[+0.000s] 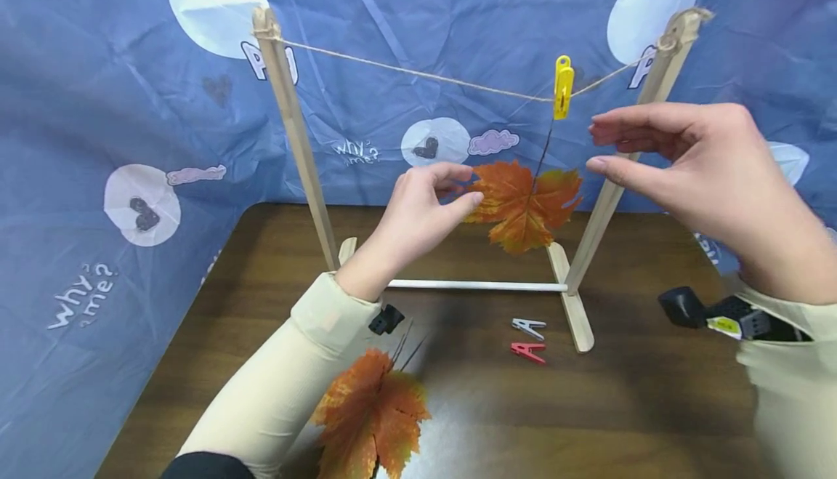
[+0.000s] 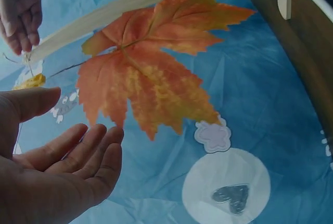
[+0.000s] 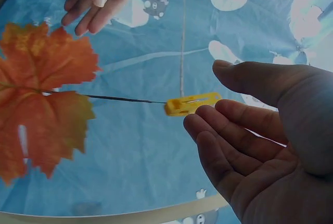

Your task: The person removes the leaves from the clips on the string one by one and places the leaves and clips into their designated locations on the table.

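Observation:
An orange maple leaf (image 1: 526,206) hangs by its dark stem from a yellow clothespin (image 1: 562,88), which is clipped on a twine line (image 1: 418,72). My left hand (image 1: 428,206) is at the leaf's left edge, thumb and fingers apart, holding nothing. To the right of the clothespin is my right hand (image 1: 693,159), fingers loosely bent and the thumb apart from them. In the right wrist view its fingertips (image 3: 205,112) overlap the lower edge of the yellow clothespin. The left wrist view shows the leaf (image 2: 151,67) beyond the left fingers, with a gap beside the thumb.
A wooden stand with two posts (image 1: 297,145) and a white crossbar (image 1: 477,286) carries the line. A white clothespin (image 1: 528,328) and a red clothespin (image 1: 527,352) lie on the brown table (image 1: 621,406). More orange leaves (image 1: 373,417) lie near the left forearm. Patterned blue cloth hangs behind.

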Demonstrator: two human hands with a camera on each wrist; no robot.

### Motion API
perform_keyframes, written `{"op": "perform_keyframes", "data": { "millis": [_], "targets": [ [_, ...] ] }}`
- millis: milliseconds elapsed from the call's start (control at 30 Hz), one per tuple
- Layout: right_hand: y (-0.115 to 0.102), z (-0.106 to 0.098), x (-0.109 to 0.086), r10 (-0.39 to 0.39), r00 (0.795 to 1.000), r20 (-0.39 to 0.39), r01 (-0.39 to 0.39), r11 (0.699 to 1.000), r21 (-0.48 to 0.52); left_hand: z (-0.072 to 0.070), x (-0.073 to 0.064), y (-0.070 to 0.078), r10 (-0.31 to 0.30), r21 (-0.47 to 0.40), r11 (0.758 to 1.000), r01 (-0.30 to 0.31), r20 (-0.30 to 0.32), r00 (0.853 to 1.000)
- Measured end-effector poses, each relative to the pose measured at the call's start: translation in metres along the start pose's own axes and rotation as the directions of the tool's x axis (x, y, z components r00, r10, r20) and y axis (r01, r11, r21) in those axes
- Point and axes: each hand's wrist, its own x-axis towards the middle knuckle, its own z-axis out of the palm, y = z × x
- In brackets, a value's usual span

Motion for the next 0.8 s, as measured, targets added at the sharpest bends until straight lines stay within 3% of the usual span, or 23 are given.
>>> {"op": "perform_keyframes", "data": {
  "millis": [133, 400, 633, 800],
  "targets": [
    [-0.008, -0.004, 0.013, -0.032, 0.999, 0.001, 0.032, 0.998, -0.047, -0.003, 0.007, 0.007, 0.025, 0.038, 0.999, -0.024, -0.011, 1.0],
    [-0.024, -0.014, 0.039, -0.098, 0.995, 0.012, 0.098, 0.984, -0.151, -0.003, 0.026, 0.02, 0.019, 0.062, 0.998, -0.02, 0.012, 1.0],
    [-0.03, -0.019, 0.059, -0.127, 0.988, 0.093, 0.15, 0.939, -0.31, 0.005, 0.039, 0.025, 0.022, 0.072, 0.997, -0.025, 0.04, 0.999],
    [-0.031, -0.023, 0.077, -0.081, 0.982, 0.173, 0.145, 0.906, -0.398, 0.01, 0.046, 0.03, 0.029, 0.047, 0.998, -0.032, 0.07, 0.997]
  ]
}}
